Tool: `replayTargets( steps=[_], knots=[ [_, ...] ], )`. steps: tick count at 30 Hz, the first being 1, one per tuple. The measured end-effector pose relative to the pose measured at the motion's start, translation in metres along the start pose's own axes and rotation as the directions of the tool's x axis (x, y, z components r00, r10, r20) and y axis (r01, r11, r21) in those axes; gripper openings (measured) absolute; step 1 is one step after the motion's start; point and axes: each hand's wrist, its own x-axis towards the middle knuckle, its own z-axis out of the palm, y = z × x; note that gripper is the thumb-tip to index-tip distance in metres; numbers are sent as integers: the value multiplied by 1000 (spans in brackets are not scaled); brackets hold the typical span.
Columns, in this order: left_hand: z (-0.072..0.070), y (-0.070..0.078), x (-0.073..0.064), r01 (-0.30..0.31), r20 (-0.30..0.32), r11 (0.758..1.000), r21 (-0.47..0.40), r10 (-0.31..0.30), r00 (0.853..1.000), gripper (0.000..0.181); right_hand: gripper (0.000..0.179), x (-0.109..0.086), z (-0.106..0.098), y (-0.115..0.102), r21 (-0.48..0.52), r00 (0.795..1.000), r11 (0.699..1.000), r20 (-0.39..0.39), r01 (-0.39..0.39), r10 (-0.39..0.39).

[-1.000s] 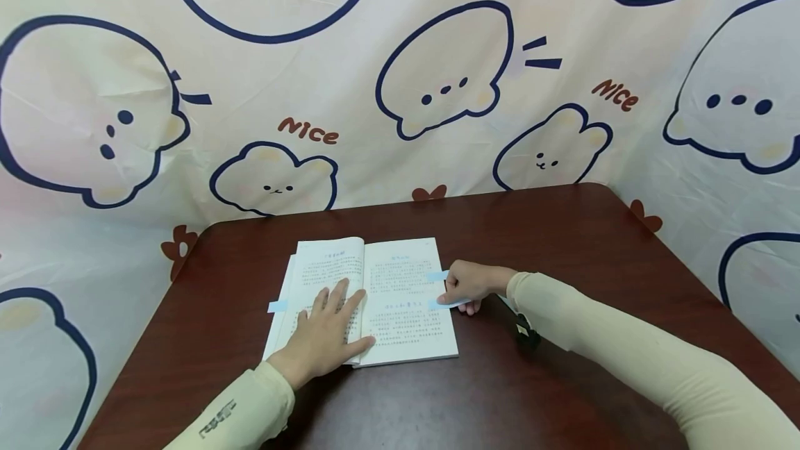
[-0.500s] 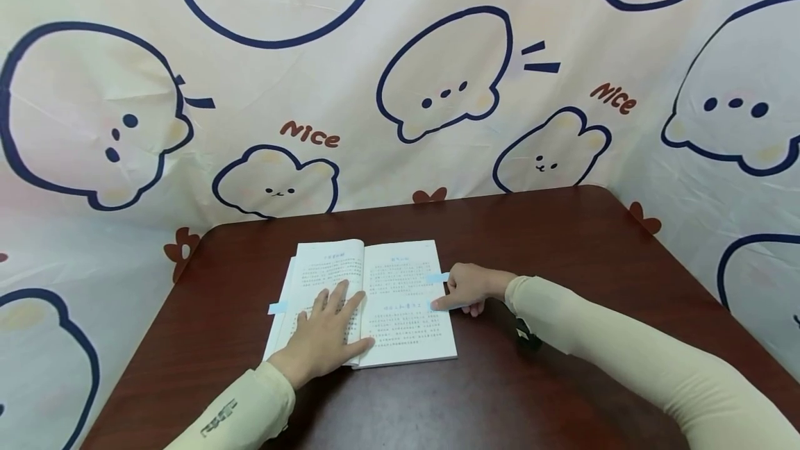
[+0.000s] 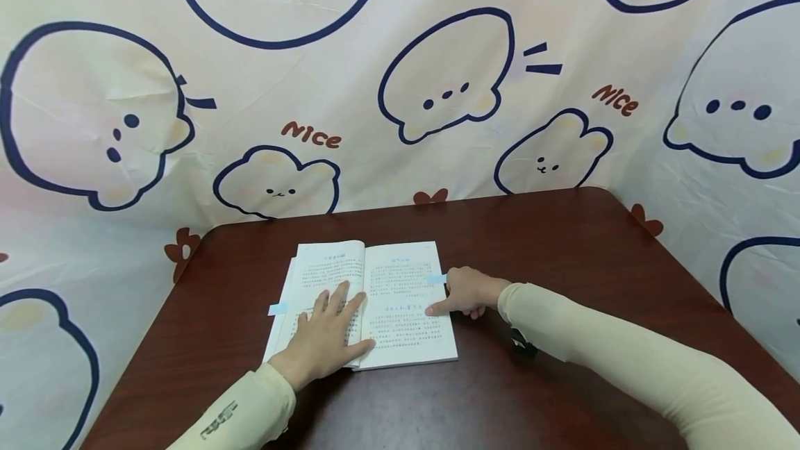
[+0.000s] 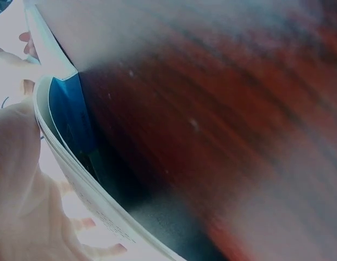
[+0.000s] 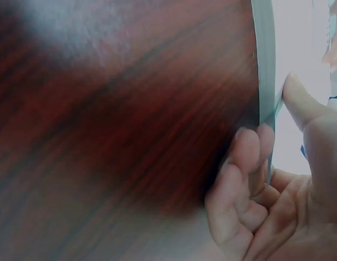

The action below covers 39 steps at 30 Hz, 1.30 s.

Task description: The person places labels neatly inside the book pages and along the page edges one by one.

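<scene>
An open book (image 3: 400,339) with printed pages lies on the table. My left hand (image 3: 321,342) presses flat on it with spread fingers, across the left page and the centre fold. At the book's right edge is my right hand (image 3: 469,292). Its thumb (image 5: 301,100) presses on the page margin while the other fingers (image 5: 236,185) curl beside the page edges. A thin light-blue sticky tab (image 5: 270,160) sticks out between thumb and fingers, mostly hidden by the hand. Just above the thumb, another light-blue sticky tab (image 3: 436,279) is on the right page.
A further light-blue sticky tab (image 3: 278,309) sticks out from the book's left edge. The dark reddish-brown table (image 3: 531,228) has a glossy surface. A cloth (image 3: 350,89) printed with cartoon outlines hangs behind the table and along its sides.
My right thumb has moved slightly left and down onto the page, over the lower sticky tab, which was plainly visible a second ago. The left hand has stayed put.
</scene>
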Motion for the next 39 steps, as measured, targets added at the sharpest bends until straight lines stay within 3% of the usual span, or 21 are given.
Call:
replayTargets(
  steps=[5,18,27,33,39],
  knots=[
    [-1,0,-1,-1,-1,1000,-1,1,1000,80,44,-3,1,0,31,1000,999,-9,11,-11],
    [1,0,0,-2,-2,1000,-11,2,1000,81,48,-10,-7,9,95,992,988,31,120,-124],
    [-1,-1,-1,-1,-1,1000,-4,1,1000,81,31,-10,-16,16,132,962,966,131,223,-240],
    [-2,0,-1,4,4,1000,-13,-4,1000,81,25,-11,-22,18,166,944,956,184,244,-273],
    [-1,0,-1,8,6,1000,-13,-8,1000,81,26,-13,-21,19,184,953,958,166,222,-253]
  ],
)
